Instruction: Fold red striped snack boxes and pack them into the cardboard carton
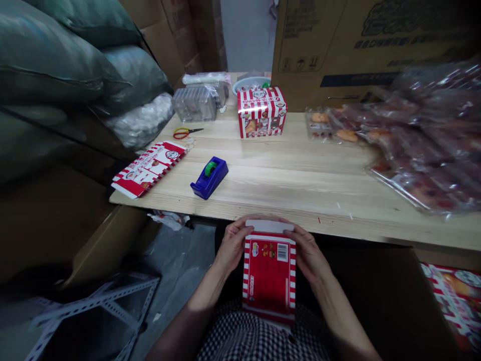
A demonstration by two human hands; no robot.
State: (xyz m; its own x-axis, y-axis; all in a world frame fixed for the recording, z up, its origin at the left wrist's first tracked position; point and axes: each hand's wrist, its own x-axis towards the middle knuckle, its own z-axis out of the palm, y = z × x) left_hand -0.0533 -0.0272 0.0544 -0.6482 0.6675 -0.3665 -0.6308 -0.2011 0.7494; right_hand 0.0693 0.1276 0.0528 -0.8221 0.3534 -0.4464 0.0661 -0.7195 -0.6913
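Nearer the wearer than the blue tape dispenser (209,181) and a little to its right, I see the fingers of both hands grasping one red-and-white carton (267,281). The left hand (232,245) pinches its far left corner with the thumb uppermost; the right hand (308,251) pinches the far right corner likewise. The remaining fingers are mostly hidden from me, so I cannot tell how they are spread. Between the thumbs a white flap (269,226) extends from the carton's far end, and the red panel with its barcode (282,252) faces me. The near end reaches the wearer's checked garment (244,336).

On the wooden table (270,185), the dispenser holds a green tape roll (210,169). Left of the dispenser I have a flat striped package (150,170); beyond the dispenser and leftward, scissors (182,133), then clear plastic cases (193,104) farther off. Beyond it to the right stands a made-up striped box (262,113), a pale bowl (236,87) just behind. Well to the dispenser's right I make out heaped clear packs (417,150), and a big cardboard box (300,93) rises beyond it on that side.
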